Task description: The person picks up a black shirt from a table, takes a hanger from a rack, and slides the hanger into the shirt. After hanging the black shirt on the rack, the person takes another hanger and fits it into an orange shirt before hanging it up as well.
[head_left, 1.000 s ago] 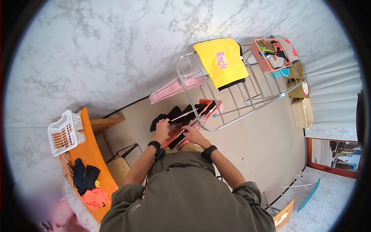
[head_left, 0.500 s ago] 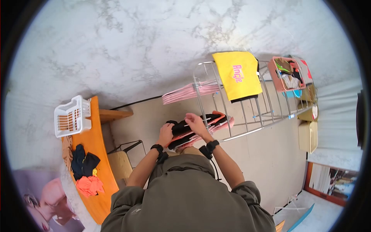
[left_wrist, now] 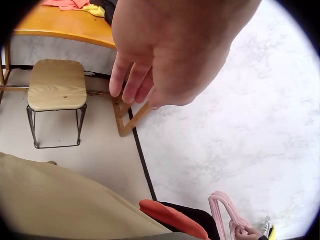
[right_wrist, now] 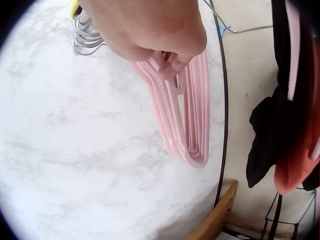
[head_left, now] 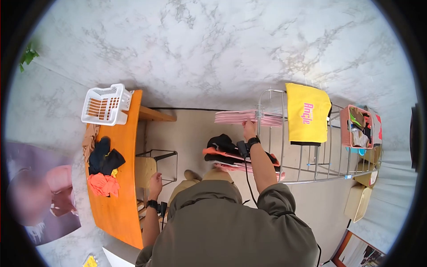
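Several pink hangers (head_left: 231,117) hang by metal hooks at the near end of the metal rack (head_left: 269,91). The right hand (head_left: 250,129) has its fingers curled round one of these pink hangers (right_wrist: 172,125), as the right wrist view shows. Over the wooden stool's edge, the left hand (head_left: 155,186) hangs with loosely bent fingers and holds nothing; in the left wrist view the left hand (left_wrist: 170,60) points downward. Black and coral garments (head_left: 222,143) on pink hangers hang beside the rack, below the right forearm, touched by neither hand.
An orange table (head_left: 126,147) at the left bears a white basket (head_left: 120,116) and crumpled clothes (head_left: 103,184). A stool (head_left: 145,171) stands beside it. On the rack lie a yellow garment (head_left: 296,124) and a pink basket (head_left: 347,129). Beige bins (head_left: 357,202) stand at the right.
The right hand has moved from the dark garments up to the pink hangers. The left hand has let go of the garments and moved left. The view has turned toward the table.
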A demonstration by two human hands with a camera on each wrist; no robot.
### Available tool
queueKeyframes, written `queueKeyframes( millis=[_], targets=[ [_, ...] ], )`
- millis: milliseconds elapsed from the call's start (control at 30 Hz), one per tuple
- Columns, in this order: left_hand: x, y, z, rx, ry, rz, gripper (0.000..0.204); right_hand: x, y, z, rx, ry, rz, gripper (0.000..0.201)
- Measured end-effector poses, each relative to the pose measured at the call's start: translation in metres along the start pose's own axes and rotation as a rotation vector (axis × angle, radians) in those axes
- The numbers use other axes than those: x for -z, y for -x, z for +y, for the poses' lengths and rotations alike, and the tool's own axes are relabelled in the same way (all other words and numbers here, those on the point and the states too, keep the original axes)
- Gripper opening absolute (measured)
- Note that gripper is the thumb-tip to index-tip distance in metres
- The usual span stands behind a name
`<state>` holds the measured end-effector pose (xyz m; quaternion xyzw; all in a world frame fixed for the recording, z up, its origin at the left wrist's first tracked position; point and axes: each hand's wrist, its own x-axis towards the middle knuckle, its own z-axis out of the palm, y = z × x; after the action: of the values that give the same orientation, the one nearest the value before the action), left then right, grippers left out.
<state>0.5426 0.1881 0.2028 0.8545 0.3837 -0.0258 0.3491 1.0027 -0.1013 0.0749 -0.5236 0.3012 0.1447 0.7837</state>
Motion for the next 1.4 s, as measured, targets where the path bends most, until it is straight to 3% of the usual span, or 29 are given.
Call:
queueKeyframes(
  millis=[67,200,433,733,867,1133,1200,1267,1333,1400],
  targets=[
    [0.005,0.009,-0.009,0.023,-0.017,0.018,0.018,0.004,-0.001,0.008,0.071,-0.035,0.044,0.034],
    [0.004,0.010,-0.006,0.028,0.027,0.028,0.017,0.005,0.008,0.007,0.010,-0.136,0.108,0.035],
    [0.006,-0.007,0.036,-0.004,0.021,-0.060,0.019,0.005,0.048,-0.003,0.151,-0.207,0.061,0.033],
    [-0.003,-0.023,0.026,-0.024,0.074,-0.109,0.023,-0.028,0.139,-0.009,-0.026,-0.219,-0.307,0.017],
    [0.001,-0.015,0.028,0.027,0.114,-0.012,0.020,-0.050,0.189,-0.005,-0.143,-0.082,-0.469,0.010],
    [0.068,-0.003,0.036,0.011,0.169,0.202,0.012,-0.105,0.290,0.025,-0.333,0.101,-0.793,0.011],
    [0.096,0.003,0.047,-0.007,0.177,0.236,0.011,-0.128,0.316,0.037,-0.344,0.172,-0.787,0.007],
    [0.119,0.007,0.045,-0.027,0.184,0.266,0.011,-0.150,0.339,0.055,-0.295,0.292,-0.944,0.007],
    [0.133,0.008,0.034,-0.197,0.172,0.328,0.010,-0.175,0.365,0.074,-0.283,0.358,-1.006,0.008],
    [0.146,0.011,0.022,-0.239,0.233,0.353,0.010,-0.204,0.393,0.093,-0.267,0.432,-1.081,0.008]
  ],
)
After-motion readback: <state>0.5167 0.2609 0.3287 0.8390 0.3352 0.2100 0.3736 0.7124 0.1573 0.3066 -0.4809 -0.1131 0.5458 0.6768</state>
